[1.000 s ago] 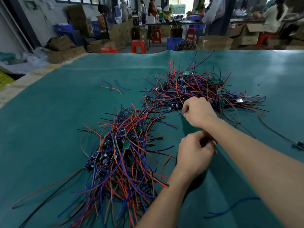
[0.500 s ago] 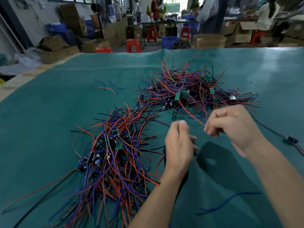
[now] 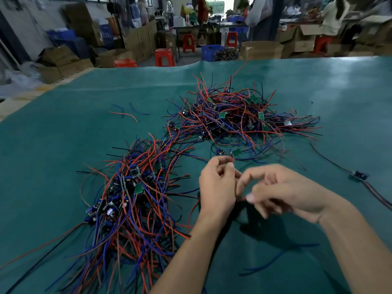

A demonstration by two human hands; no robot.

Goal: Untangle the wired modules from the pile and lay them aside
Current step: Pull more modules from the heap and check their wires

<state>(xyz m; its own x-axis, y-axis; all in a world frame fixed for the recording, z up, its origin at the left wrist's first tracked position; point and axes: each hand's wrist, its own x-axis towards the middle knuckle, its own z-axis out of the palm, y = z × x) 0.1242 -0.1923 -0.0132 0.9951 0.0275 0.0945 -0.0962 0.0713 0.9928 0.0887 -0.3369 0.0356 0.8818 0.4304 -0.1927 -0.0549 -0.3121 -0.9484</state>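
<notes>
We pinch a red wire point(image 3: 233, 159) with our left hand point(image 3: 218, 187) just below the far pile point(image 3: 237, 117), our blurred right hand point(image 3: 282, 189) curled beside it, its hold hidden, on the green surface point(image 3: 63, 145).

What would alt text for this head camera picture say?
Two bare hands, the left hand and right hand, pinch a red wire over a green mat. A far pile and a near pile of wired modules lie beyond and left.
</notes>
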